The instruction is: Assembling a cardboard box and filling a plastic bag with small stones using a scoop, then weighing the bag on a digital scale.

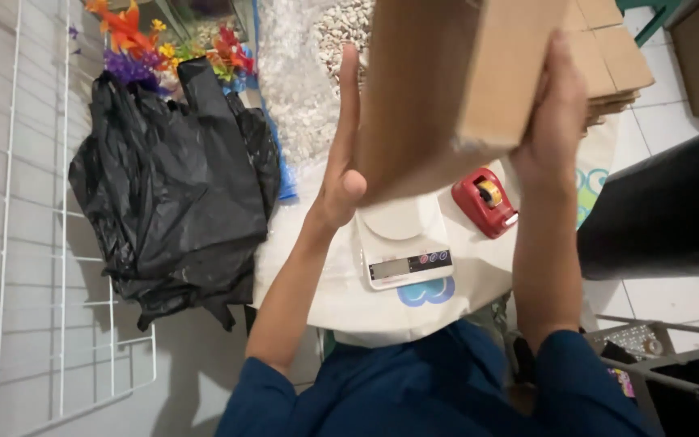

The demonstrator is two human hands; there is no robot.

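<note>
The left hand (343,166) has its fingers (349,89) stretched out flat, pressing on the left side of a brown cardboard box (455,81). The right hand (552,121) presses its flat fingers (560,69) on the other side. So the box is squeezed between both hands and held up in the air. It is plain, smooth and brown, with a sharp bottom edge.

Just under the fingers sits a white kitchen scale (402,243) with a round top, a grey screen and small coloured buttons. Beside it, below the right hand, is a red tape holder (487,202) with yellow tape. Both rest on a white cloth (349,299) with blue shapes.

Past the right fingers lies a stack of flat cardboard (616,65). Left of the left hand, a crinkly, shiny black plastic bag (171,186) hangs by a white wire rack (66,243). Above it are bright plastic flowers (131,40).
</note>
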